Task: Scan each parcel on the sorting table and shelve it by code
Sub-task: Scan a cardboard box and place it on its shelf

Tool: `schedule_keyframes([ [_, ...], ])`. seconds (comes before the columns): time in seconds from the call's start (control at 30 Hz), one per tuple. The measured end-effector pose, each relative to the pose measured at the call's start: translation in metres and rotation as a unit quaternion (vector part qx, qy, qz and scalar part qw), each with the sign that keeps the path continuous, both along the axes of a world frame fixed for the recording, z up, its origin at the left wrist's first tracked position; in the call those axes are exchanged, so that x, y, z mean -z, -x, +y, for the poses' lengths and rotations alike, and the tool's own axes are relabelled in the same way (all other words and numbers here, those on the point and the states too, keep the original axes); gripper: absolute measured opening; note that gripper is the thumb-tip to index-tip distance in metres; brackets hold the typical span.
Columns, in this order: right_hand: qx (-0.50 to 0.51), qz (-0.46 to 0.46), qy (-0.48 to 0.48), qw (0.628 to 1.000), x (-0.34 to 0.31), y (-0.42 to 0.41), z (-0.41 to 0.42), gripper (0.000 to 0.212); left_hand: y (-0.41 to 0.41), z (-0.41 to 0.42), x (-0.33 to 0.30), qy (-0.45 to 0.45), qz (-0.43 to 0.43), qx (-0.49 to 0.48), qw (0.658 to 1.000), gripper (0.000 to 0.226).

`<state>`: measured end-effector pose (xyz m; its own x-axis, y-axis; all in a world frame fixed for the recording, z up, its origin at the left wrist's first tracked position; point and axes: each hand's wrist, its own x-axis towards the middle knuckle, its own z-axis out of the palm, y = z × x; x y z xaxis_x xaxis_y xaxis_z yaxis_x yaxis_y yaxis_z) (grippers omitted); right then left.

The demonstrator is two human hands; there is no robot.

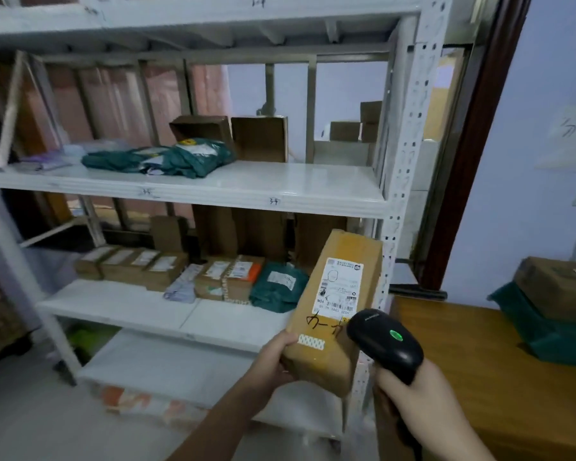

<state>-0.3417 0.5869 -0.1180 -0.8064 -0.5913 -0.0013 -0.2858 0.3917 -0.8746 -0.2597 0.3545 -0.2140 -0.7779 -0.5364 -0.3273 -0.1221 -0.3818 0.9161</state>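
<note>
Shelving (330,191) behind parcel (333,314), table (463,377) right

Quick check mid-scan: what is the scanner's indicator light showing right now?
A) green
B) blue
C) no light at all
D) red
A: a green light glows on top of the black barcode scanner, gripped by the right hand and aimed at the label on the cardboard parcel that the left hand holds.

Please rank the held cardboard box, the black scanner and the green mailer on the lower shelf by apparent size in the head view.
1. cardboard box
2. Unsure: scanner and green mailer look alike; the scanner is nearer the camera.
</note>
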Motion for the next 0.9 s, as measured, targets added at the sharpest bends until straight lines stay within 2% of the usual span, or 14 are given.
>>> schedule_keyframes([
  [0.1, -0.017, 0.019, 0.007, 1.000, -0.028, -0.013, -0.036, 0.008, -0.018, -0.039, -0.021, 0.009, 0.033, -0.018, 0.999, 0.057],
  [0.2, -0.023, 0.022, 0.026, 0.999, -0.052, -0.017, -0.070, 0.015, -0.022, -0.077, -0.046, 0.009, 0.076, -0.042, 0.996, 0.066],
  [0.3, -0.039, 0.024, 0.024, 0.999, -0.077, -0.015, -0.103, 0.022, -0.016, -0.112, -0.078, 0.024, 0.113, -0.069, 0.991, 0.063],
  [0.4, -0.042, 0.033, 0.034, 0.998, -0.099, -0.006, -0.137, 0.020, 0.000, -0.148, -0.111, 0.032, 0.129, -0.087, 0.987, 0.062],
  [0.53, -0.044, 0.062, 0.037, 0.996, -0.113, 0.013, -0.183, 0.025, 0.025, -0.195, -0.156, 0.055, 0.122, -0.105, 0.985, 0.034],
  [0.7, -0.044, 0.084, 0.090, 0.991, -0.124, 0.043, -0.248, 0.029, 0.054, -0.274, -0.199, 0.099, 0.082, -0.114, 0.985, 0.042],
  [0.9, -0.057, 0.093, 0.119, 0.987, -0.143, 0.062, -0.320, 0.020, 0.073, -0.350, -0.243, 0.141, 0.020, -0.106, 0.984, 0.050],
])
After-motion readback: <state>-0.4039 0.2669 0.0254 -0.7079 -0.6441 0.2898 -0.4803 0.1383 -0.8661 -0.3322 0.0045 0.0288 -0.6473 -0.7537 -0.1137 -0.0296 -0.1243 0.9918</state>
